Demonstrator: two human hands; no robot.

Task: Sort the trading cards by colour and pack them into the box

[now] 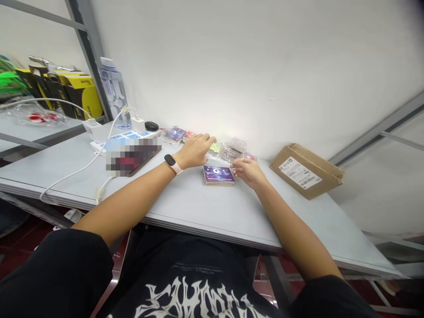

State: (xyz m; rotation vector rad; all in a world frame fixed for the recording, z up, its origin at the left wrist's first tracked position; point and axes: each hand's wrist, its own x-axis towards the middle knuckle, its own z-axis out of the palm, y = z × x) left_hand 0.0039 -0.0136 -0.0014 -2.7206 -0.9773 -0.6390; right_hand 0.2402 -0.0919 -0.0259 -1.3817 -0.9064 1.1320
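Observation:
A stack of purple printed cards (218, 174) lies on the table between my two hands. My left hand (195, 151) is above and behind the stack on its left side, fingers stretched out and apart from the thumb, with nothing visible in it. Just past its fingertips is a yellow-green item in clear plastic (216, 148). My right hand (249, 171) is at the stack's right edge, its fingers loosely bent and seemingly holding nothing. Clear plastic packs (233, 151) lie behind it. I cannot tell whether its fingertips touch the stack or the plastic.
More card packs (179, 134) lie behind my left hand. On the left are a blurred phone-like item (145, 160), a power strip (124, 140), white cables, a black mouse (151, 126) and a water bottle (114, 90). A cardboard box (306, 170) stands at right, near the wall.

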